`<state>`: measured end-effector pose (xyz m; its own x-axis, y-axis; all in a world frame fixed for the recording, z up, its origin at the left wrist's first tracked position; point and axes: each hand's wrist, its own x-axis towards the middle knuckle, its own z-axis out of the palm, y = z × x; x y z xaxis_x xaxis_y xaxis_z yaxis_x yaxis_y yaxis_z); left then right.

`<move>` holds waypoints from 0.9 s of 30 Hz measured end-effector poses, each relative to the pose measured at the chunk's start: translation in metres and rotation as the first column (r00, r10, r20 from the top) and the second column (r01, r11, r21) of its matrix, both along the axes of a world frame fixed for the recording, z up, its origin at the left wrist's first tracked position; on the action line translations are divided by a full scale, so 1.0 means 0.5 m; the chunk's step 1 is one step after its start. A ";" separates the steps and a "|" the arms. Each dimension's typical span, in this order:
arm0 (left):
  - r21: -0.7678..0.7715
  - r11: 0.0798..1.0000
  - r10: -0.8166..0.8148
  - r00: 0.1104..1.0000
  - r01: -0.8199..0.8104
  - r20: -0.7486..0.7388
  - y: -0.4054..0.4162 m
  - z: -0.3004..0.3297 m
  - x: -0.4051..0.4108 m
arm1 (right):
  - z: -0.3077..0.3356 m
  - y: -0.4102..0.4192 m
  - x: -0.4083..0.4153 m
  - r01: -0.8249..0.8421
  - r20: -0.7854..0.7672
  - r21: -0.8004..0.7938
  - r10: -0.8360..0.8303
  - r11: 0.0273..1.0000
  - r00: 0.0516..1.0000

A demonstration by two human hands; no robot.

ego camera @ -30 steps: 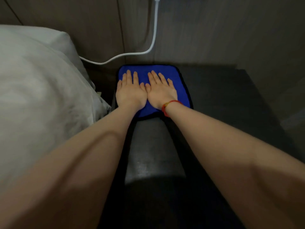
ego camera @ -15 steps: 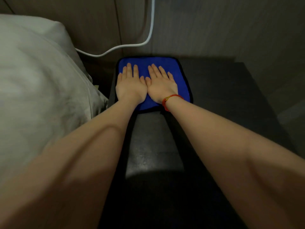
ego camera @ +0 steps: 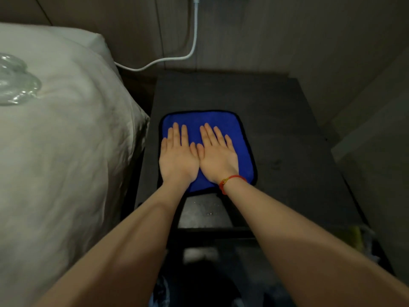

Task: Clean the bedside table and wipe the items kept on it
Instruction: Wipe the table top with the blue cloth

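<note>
A blue cloth with a black hem point(ego camera: 242, 140) lies flat on the dark bedside table point(ego camera: 287, 134), near its left side and about midway front to back. My left hand point(ego camera: 178, 158) and my right hand point(ego camera: 218, 157) press on the cloth side by side, palms down and fingers straight, thumbs touching. A red band circles my right wrist. A wet-looking patch of tabletop shows between my forearms, just in front of the cloth.
A bed with white bedding point(ego camera: 66, 151) runs along the table's left edge, with a clear plastic item point(ego camera: 15, 83) lying on it. A white cable point(ego camera: 177, 57) hangs along the wall behind. Walls enclose the table at the back and right.
Both hands have slid the cloth from the table's back edge toward me. The strip of tabletop behind the cloth now shows.
</note>
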<state>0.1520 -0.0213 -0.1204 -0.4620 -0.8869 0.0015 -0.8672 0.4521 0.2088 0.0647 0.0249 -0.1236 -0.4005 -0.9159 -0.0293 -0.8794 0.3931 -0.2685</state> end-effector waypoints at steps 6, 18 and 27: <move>0.003 1.000 0.004 1.000 -0.004 -0.011 0.100 -0.004 0.047 | 0.000 0.106 0.050 0.004 -0.001 -0.009 -0.004 1.000 1.000; -0.015 1.000 0.003 1.000 -0.003 -0.001 0.098 -0.005 0.046 | -0.002 0.104 0.046 0.001 0.004 -0.011 -0.001 1.000 1.000; -0.022 1.000 -0.012 1.000 0.013 0.009 -0.053 -0.007 -0.063 | -0.002 -0.045 -0.061 0.028 0.007 -0.014 -0.027 1.000 1.000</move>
